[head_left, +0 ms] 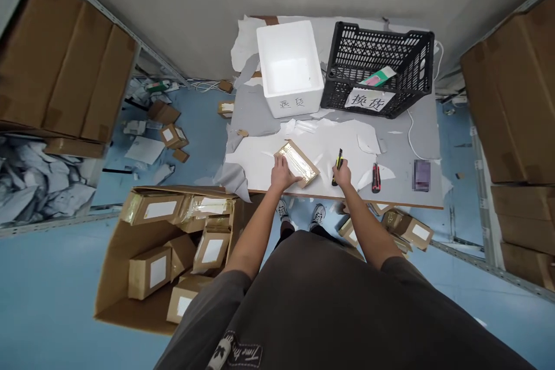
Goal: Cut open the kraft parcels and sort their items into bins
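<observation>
A small taped cardboard box (299, 163) sits at an angle near the front edge of the table. My left hand (282, 173) grips its left side, with the thumb along the near edge. To the right of the box, my right hand (342, 174) is closed around a yellow and black utility knife (338, 165), which points away from me. Whether its blade is out is too small to tell. A red and black utility knife (376, 178) lies on the table, right of my right hand.
Behind the work area stand a white foam box (291, 95) and a black plastic crate (379, 101) holding a green-and-white packet. A dark purple, blurred rectangular item (421, 176) lies at the table's right. A large carton (113, 260) of parcels stands at lower left. Shelves flank both sides.
</observation>
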A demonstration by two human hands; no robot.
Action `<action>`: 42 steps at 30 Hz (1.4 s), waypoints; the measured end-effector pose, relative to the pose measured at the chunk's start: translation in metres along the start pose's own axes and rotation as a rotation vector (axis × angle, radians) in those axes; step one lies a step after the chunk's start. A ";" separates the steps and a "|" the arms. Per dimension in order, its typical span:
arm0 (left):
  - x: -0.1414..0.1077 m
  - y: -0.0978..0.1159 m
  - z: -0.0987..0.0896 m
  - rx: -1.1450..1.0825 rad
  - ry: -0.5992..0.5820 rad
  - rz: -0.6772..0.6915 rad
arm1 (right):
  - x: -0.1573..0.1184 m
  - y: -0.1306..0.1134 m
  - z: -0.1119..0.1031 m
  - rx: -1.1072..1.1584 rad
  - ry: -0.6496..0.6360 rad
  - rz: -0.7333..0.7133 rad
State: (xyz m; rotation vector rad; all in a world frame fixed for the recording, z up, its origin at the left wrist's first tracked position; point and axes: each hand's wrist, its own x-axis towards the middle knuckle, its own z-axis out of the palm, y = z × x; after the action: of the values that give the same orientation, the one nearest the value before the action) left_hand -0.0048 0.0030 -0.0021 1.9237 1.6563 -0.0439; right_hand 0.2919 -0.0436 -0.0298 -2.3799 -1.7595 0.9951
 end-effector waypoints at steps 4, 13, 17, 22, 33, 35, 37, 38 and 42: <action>0.011 -0.008 -0.008 -0.043 -0.023 0.037 | 0.006 -0.073 -0.033 0.058 -0.014 -0.123; -0.003 -0.012 0.003 -0.217 0.074 0.073 | 0.011 -0.206 -0.020 -0.287 -0.181 -0.181; -0.002 -0.009 0.003 -0.190 0.057 0.063 | 0.010 -0.209 -0.022 -0.368 -0.202 -0.163; 0.005 -0.005 0.000 -0.176 0.006 0.065 | 0.012 -0.220 -0.025 -0.426 -0.221 -0.114; 0.007 0.000 -0.006 -0.219 -0.010 0.031 | 0.020 -0.242 -0.028 -0.544 -0.287 -0.088; 0.008 0.001 -0.008 -0.213 -0.025 0.023 | 0.014 -0.235 -0.027 -0.547 -0.295 -0.084; 0.007 0.001 -0.009 -0.224 -0.037 0.010 | 0.007 -0.227 -0.026 -0.547 -0.298 -0.087; 0.006 0.000 -0.009 -0.229 -0.038 0.005 | 0.003 -0.223 -0.025 -0.545 -0.292 -0.092; 0.001 -0.002 -0.009 -0.200 -0.021 0.022 | -0.011 -0.212 -0.022 -0.522 -0.251 -0.104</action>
State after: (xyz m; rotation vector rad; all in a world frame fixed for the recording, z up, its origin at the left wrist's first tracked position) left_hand -0.0095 0.0082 0.0035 1.7841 1.5623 0.1061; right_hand 0.1200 0.0318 0.0718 -2.4788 -2.4713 0.9480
